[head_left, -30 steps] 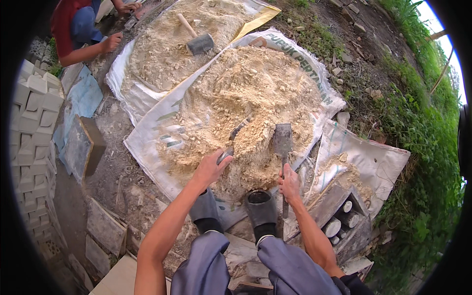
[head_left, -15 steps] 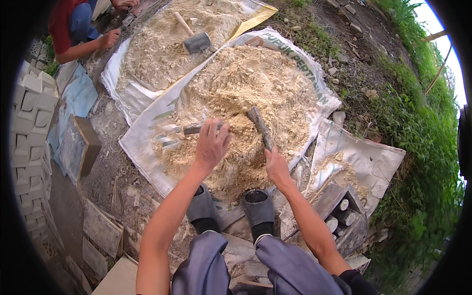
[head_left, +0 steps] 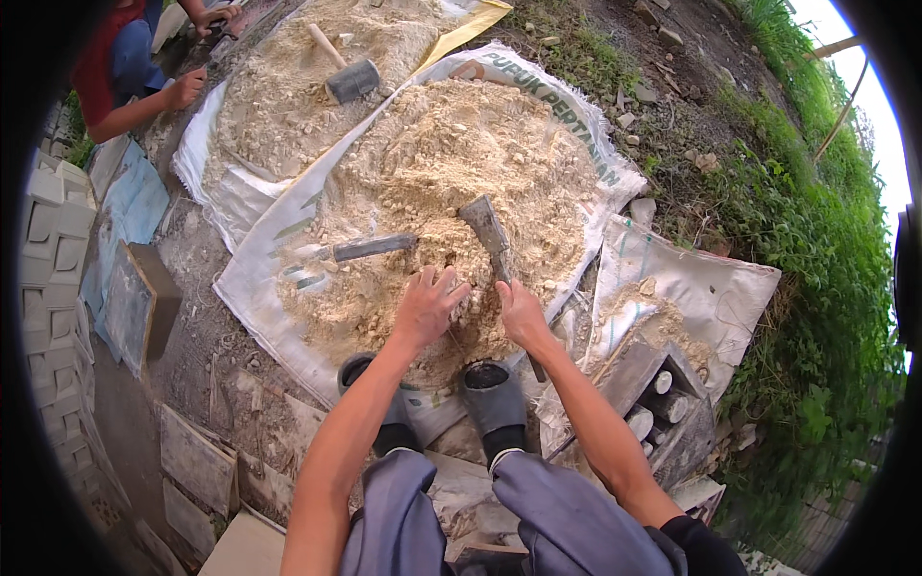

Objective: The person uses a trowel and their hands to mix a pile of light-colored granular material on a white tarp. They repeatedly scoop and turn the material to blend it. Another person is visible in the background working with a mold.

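Observation:
My right hand (head_left: pixel 521 312) is closed round the handle of a flat-bladed hand tool (head_left: pixel 487 226). Its grey, widening blade lies over a heap of pale yellow, crumbly powder (head_left: pixel 519 144), and the handle's end shows below my fist. My left hand (head_left: pixel 429 309) reaches down to the near part of the heap, fingers bent and spread, fingertips at the crumbs. Whether a lump lies under them I cannot tell. Just beyond that hand, a long grey bar-like tool (head_left: pixel 375 247) with a paler end rests on the powder. A white woven sack (head_left: pixel 254 274) is spread beneath.
A mallet (head_left: pixel 352 82) lies on a second powder heap (head_left: pixel 274 106) at the far left, near a co-worker's hands (head_left: pixel 185 88). A wooden box of cylinders (head_left: pixel 663 403) stands at my right. Stacked pale blocks (head_left: pixel 58 250) line the left; grass (head_left: pixel 816 230) grows at right.
My left hand has moved down and right onto the powder, nearer my right hand, uncovering the bar-like tool. My right hand has shifted slightly left with its tool, whose blade now shows its flat side.

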A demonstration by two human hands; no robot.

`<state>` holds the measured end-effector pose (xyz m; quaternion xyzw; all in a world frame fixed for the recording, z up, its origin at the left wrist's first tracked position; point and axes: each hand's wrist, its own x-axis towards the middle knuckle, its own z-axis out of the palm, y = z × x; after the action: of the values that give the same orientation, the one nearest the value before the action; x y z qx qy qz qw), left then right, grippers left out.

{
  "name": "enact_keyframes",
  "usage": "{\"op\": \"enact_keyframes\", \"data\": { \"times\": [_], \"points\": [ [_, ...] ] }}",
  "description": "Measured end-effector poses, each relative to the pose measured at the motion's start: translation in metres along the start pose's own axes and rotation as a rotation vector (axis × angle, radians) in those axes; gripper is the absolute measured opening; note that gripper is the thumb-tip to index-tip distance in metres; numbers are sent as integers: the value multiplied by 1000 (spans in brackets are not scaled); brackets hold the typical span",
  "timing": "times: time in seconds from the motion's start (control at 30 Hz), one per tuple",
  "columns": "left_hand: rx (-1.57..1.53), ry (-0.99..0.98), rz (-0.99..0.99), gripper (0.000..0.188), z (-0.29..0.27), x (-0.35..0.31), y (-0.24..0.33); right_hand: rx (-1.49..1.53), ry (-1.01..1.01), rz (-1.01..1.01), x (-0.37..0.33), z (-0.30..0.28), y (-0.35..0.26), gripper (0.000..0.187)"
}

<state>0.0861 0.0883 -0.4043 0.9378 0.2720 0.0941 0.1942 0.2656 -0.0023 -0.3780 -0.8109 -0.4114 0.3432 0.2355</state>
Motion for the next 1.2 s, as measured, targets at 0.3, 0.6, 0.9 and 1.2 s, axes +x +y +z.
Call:
{"op": "enact_keyframes", "data": {
  "times": [0.3,0.6,0.9,1.2],
  "points": [
    [-641,222,-329,56,-44,32,-5,-223,339,-237,8,-36,35,21],
    [-525,177,-215,51,-57,40,-7,-170,221,-88,11,-46,55,19],
    [-147,196,-272,39,-17,-34,19,431,268,-192,32,-29,-63,23],
    [-471,123,-411,44,-28,-15,10,-343,173,-129,-3,0,19,34]
  ]
}}
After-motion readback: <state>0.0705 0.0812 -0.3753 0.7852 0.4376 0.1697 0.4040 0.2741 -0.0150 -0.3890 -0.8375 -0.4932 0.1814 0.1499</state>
